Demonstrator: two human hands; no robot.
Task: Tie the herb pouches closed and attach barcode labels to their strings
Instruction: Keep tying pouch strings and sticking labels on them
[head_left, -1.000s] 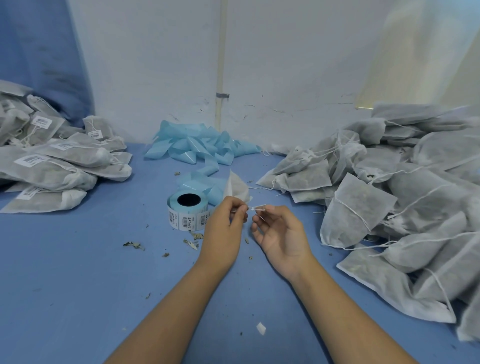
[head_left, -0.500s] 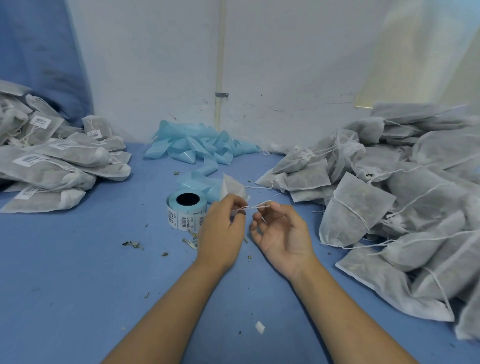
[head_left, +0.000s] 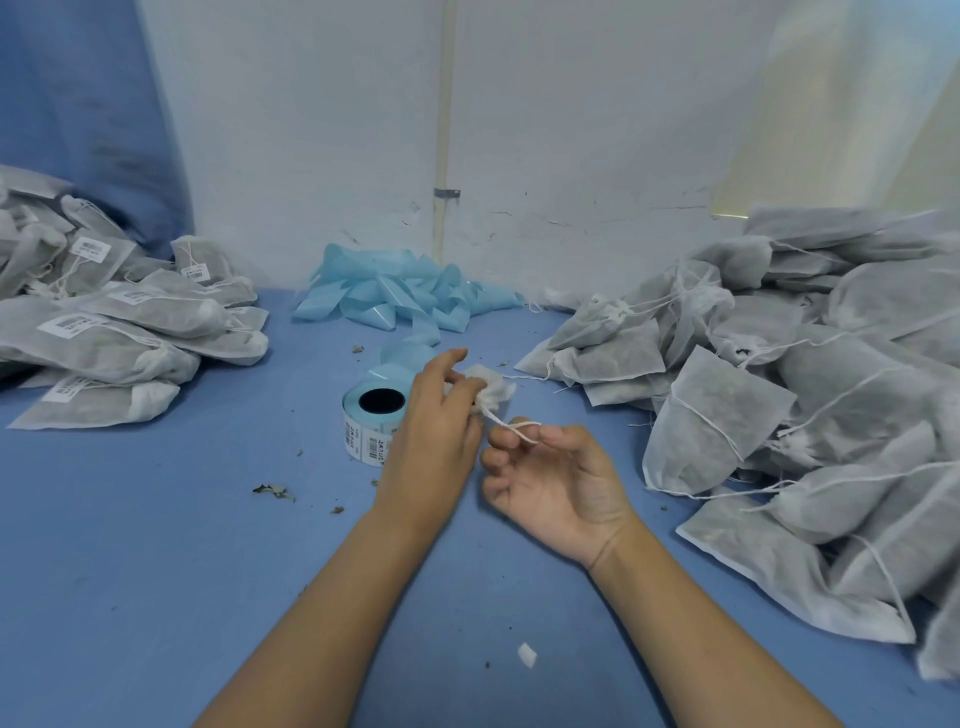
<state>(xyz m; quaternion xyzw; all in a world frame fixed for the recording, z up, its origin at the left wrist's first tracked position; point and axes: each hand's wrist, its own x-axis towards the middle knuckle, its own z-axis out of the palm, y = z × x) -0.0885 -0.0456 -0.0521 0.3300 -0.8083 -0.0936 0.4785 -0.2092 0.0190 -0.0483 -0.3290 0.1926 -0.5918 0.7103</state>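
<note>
Two heaps flank the person: labelled pouches (head_left: 119, 332) at nine o'clock on the blue tabletop (head_left: 156, 545), unlabelled pouches (head_left: 779, 374) piled at three o'clock. Dead centre, the left hand (head_left: 436, 436) pinches the gathered neck of one pouch (head_left: 491, 389), while the right hand (head_left: 556, 478), palm up, has its fingers curled with the string (head_left: 511, 426) looped over a fingertip. The label roll (head_left: 376, 415) stands just at the left hand's ten o'clock, with spent backing tape (head_left: 405, 296) bunched at twelve. I reckon the pouch is light and floppy, its thin fabric easily crushed, so the bunched neck is the place to hold. The string looks thin and limp; it wants tension to knot.
</note>
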